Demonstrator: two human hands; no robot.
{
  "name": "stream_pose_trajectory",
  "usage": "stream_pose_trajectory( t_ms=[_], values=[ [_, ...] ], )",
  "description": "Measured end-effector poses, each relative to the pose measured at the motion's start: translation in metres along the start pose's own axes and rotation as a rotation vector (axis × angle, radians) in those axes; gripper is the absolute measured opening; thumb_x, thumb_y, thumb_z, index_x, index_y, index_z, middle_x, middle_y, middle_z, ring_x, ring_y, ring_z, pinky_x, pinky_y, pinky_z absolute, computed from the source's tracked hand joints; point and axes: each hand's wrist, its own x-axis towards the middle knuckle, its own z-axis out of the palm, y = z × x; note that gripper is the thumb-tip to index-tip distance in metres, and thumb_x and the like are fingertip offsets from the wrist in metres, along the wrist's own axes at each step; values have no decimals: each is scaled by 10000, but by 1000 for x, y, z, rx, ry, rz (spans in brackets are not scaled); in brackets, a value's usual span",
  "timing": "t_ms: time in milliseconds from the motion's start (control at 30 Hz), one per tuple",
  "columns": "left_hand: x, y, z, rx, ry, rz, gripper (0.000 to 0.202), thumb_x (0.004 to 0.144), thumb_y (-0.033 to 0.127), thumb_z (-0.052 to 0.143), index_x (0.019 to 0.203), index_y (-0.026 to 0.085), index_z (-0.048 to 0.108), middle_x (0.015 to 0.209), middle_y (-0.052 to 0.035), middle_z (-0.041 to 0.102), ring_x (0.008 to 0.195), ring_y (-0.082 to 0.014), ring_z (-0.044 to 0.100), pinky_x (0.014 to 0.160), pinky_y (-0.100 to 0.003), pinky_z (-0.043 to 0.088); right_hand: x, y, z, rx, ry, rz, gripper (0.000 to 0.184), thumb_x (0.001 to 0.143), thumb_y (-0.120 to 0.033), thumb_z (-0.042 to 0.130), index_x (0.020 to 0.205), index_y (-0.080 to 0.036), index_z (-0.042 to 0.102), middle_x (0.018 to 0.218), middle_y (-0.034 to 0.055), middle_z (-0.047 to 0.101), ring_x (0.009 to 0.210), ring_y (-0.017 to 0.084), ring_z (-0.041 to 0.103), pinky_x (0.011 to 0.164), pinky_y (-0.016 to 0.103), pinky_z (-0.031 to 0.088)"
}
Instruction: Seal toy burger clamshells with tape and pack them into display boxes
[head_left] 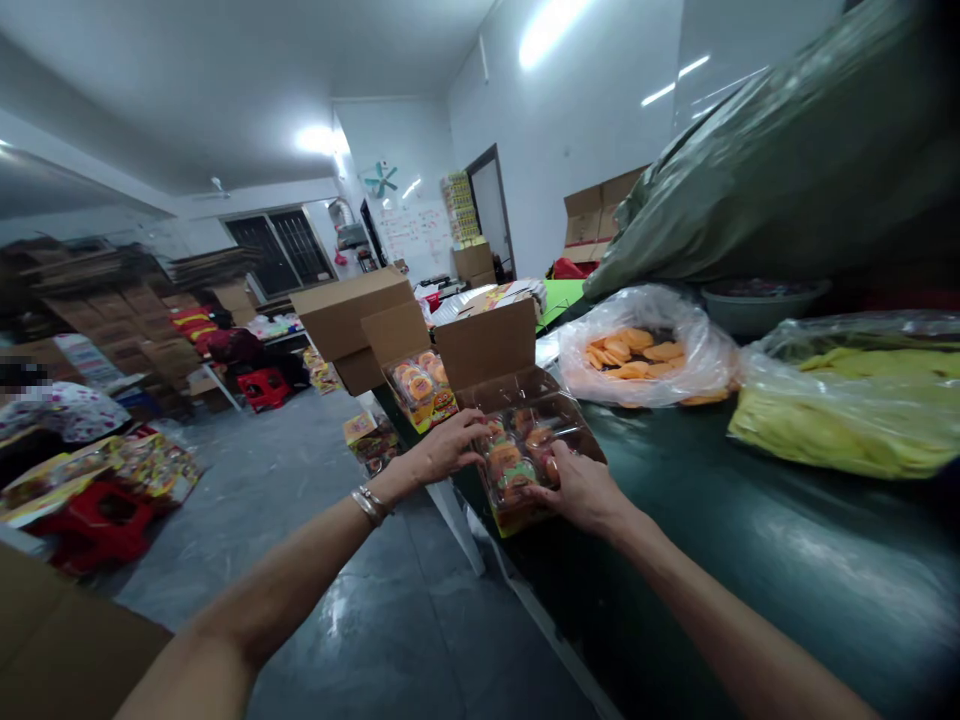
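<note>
Both hands grip a clear plastic tray of round orange snacks (517,468) at the near edge of the dark green table (750,540): the left hand (448,447) pinches its upper left corner, the right hand (577,488) clasps its right side, thumb on top. Keeping the tray level and squared to the open cardboard box (491,352) just beyond it at 12 o'clock looks wise (the lid may not be snapped shut, though blur hides this). A second filled box (409,365) sits at 11 o'clock. At 2 o'clock lies a clear bag of orange pieces (645,350), at 3 o'clock a bag of yellow pieces (855,400), crowding the right.
</note>
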Motion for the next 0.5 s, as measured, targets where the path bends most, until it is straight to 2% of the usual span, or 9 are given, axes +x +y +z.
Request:
stream_pose_trajectory(
  t_ms=[67, 167, 333, 500],
  values=[
    [6, -4, -5, 9, -50, -26, 342, 829, 268, 651, 1159, 223, 574, 1264, -87, 511, 1168, -210, 503, 981, -330, 415, 0, -1, -2, 2, -9, 15, 529, 747, -613, 633, 1036, -196, 483, 1024, 147, 699, 961, 336, 655, 732, 359, 415],
    [18, -3, -15, 37, -159, -70, 291, 768, 293, 698, 1045, 229, 636, 1069, -46, 595, 989, -205, 582, 846, -294, 459, 2, -1, -3, -2, -24, 38, 549, 738, -630, 628, 1030, -190, 479, 993, 162, 703, 944, 352, 659, 727, 375, 417],
    [51, 10, -25, 101, -389, -130, 262, 662, 282, 757, 891, 191, 669, 815, -17, 650, 747, -190, 597, 660, -277, 454, 5, -3, -1, -14, -42, 59, 621, 724, -680, 602, 1070, -183, 466, 960, 175, 708, 957, 364, 655, 754, 412, 421],
    [74, 28, -25, 164, -582, -178, 190, 831, 323, 649, 859, 135, 641, 830, -31, 652, 724, -152, 605, 688, -320, 502, 5, -10, 0, -30, -40, 112, 738, 658, -752, 599, 1092, -170, 468, 1006, 200, 692, 991, 399, 635, 798, 482, 418]
  ],
)
